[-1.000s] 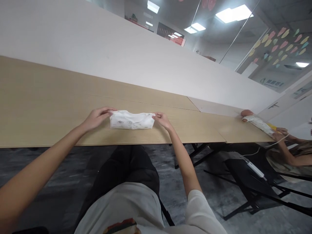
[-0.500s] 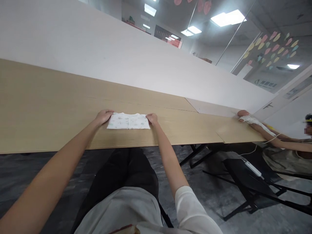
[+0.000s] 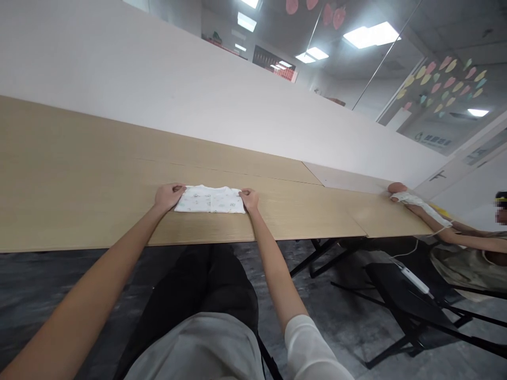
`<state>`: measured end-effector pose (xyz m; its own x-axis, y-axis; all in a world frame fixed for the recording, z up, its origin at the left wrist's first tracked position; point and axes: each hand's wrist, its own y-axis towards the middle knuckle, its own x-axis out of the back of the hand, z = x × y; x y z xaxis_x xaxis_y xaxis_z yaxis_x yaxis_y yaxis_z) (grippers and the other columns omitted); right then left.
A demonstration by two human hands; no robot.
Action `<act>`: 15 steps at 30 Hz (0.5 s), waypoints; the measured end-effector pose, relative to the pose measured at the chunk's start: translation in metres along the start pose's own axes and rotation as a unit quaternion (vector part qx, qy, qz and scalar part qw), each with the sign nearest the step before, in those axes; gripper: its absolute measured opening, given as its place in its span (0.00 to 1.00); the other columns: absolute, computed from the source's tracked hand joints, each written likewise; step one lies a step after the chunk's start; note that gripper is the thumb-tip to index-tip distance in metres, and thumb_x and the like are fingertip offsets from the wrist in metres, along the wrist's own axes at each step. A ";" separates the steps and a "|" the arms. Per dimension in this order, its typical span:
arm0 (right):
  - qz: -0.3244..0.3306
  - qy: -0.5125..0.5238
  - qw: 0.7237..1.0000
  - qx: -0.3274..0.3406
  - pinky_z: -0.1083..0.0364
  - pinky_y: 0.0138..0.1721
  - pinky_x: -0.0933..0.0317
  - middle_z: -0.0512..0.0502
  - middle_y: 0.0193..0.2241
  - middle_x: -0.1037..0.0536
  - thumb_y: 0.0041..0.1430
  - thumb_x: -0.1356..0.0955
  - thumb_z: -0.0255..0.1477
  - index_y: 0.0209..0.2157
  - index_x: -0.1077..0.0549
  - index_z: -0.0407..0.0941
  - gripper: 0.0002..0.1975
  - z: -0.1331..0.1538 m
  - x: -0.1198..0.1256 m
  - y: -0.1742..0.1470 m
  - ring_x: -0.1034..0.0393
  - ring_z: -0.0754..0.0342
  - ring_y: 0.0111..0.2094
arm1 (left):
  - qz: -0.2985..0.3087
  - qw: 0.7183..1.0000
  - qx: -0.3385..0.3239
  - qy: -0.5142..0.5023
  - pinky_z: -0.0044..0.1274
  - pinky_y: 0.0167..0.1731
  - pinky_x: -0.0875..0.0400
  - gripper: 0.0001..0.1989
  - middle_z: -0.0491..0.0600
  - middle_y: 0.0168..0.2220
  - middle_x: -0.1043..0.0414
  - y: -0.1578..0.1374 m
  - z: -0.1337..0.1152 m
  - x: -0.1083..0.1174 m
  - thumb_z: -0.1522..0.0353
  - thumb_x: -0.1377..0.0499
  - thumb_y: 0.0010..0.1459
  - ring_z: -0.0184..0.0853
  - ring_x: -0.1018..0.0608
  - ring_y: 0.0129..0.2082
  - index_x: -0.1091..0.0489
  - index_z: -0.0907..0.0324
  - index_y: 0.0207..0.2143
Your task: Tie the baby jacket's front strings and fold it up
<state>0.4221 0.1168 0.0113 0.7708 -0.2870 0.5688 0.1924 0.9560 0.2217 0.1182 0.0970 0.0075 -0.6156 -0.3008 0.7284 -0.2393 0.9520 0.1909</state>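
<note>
One folded white garment [image 3: 209, 201] lies flat on the table [image 3: 99, 174], just left of frame center. Your left hand [image 3: 169, 197] is nearly closed, pinching its upper-left corner; your right hand [image 3: 249, 200] does likewise at upper right. Versus a second ago: top edge no longer raised or sagging, print shows smooth, so the fold looks about settled.

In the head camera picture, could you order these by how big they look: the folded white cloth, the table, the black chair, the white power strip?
Largest to smallest, as they look:
1. table
2. black chair
3. folded white cloth
4. white power strip
</note>
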 end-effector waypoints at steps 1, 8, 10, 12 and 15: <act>0.000 -0.004 1.000 -0.001 0.59 0.42 0.33 0.45 0.36 0.17 0.56 0.30 0.28 0.40 0.21 0.42 0.10 -0.001 0.000 0.001 0.23 0.55 0.38 | 0.000 1.000 -0.002 0.004 0.29 0.49 0.29 0.25 0.53 0.47 0.21 0.000 0.000 0.000 0.57 0.48 0.56 0.45 0.23 0.49 0.23 0.59 0.49; 0.011 -0.043 0.998 0.046 0.56 0.52 0.35 0.40 0.45 0.19 0.57 0.31 0.22 0.43 0.20 0.41 0.12 -0.004 -0.005 0.002 0.24 0.52 0.46 | -0.006 1.000 -0.007 0.020 0.33 0.50 0.31 0.24 0.54 0.49 0.22 0.002 0.003 -0.002 0.56 0.46 0.55 0.48 0.24 0.50 0.23 0.58 0.48; 0.029 -0.039 0.997 0.056 0.55 0.52 0.35 0.41 0.45 0.18 0.58 0.33 0.21 0.43 0.20 0.42 0.13 -0.004 -0.004 0.001 0.24 0.52 0.46 | 0.000 1.000 -0.007 0.012 0.33 0.50 0.31 0.25 0.55 0.50 0.22 0.002 0.003 -0.002 0.56 0.47 0.55 0.47 0.23 0.50 0.24 0.59 0.49; 0.038 -0.031 0.997 0.058 0.55 0.53 0.35 0.41 0.45 0.18 0.59 0.33 0.21 0.43 0.20 0.42 0.13 -0.004 -0.003 -0.001 0.24 0.52 0.46 | 0.007 1.000 -0.006 0.009 0.32 0.49 0.30 0.26 0.57 0.50 0.23 0.002 0.002 -0.002 0.56 0.47 0.56 0.47 0.23 0.49 0.24 0.61 0.49; 0.040 -0.015 0.998 0.052 0.55 0.53 0.35 0.41 0.46 0.18 0.58 0.33 0.20 0.43 0.20 0.42 0.14 -0.003 -0.001 -0.003 0.24 0.52 0.47 | 0.014 1.000 -0.009 0.021 0.32 0.49 0.30 0.27 0.57 0.50 0.23 0.001 0.000 0.000 0.57 0.48 0.56 0.48 0.23 0.50 0.24 0.62 0.51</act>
<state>0.4229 0.1146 0.0081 0.7625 -0.2123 0.6111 0.0652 0.9650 0.2539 0.1180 0.0975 0.0077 -0.5890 -0.2723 0.7609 -0.2087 0.9608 0.1823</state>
